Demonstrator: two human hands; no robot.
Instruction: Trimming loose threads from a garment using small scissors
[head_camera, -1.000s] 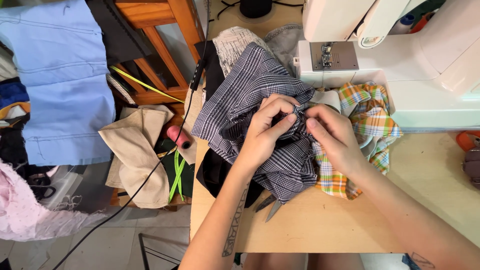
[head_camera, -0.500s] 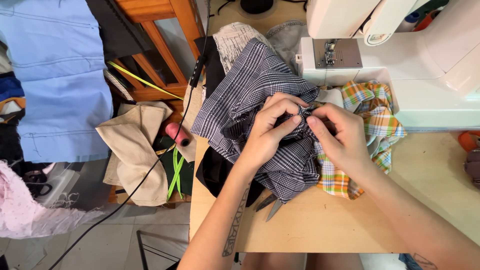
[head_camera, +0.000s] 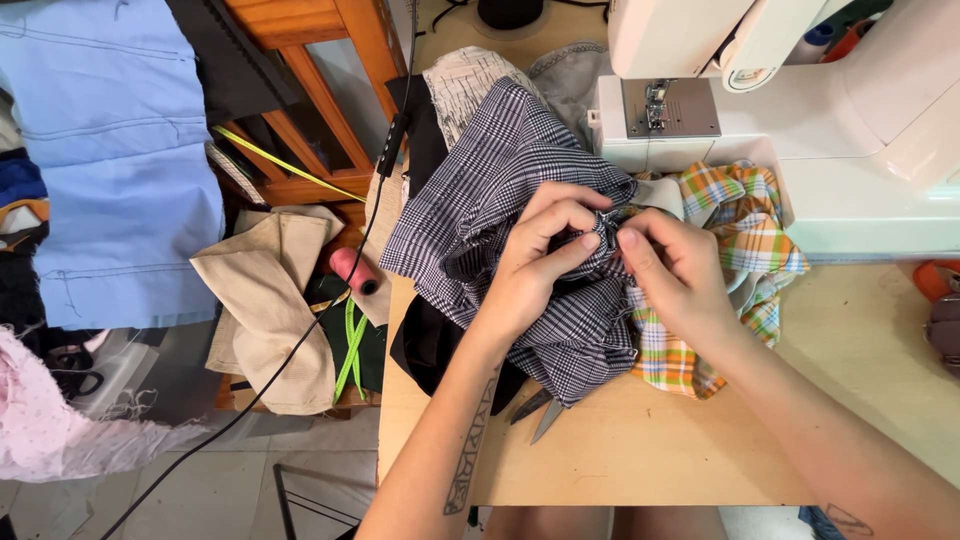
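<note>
Plaid cloth (head_camera: 500, 210), dark grey check, lies bunched on the tabletop (head_camera: 650, 450) before the sewing machine (head_camera: 800, 130). I note both hands have closed together since a second ago: left hand (head_camera: 535, 265) and right hand (head_camera: 675, 270) now pinch one fold, fingertips touching. Orange check cloth (head_camera: 745, 215) lies beneath. Scissors (head_camera: 540, 410) poke out underneath. No containers visible.

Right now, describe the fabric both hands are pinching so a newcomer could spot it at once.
Find the white sewing machine at the back right of the wooden table. In front of its needle plate lies a crumpled heap of cloth; the left hand and right hand pinch the dark checked fabric. Its fine navy-and-white check differs from the bright orange-green plaid cloth beside it.
</note>
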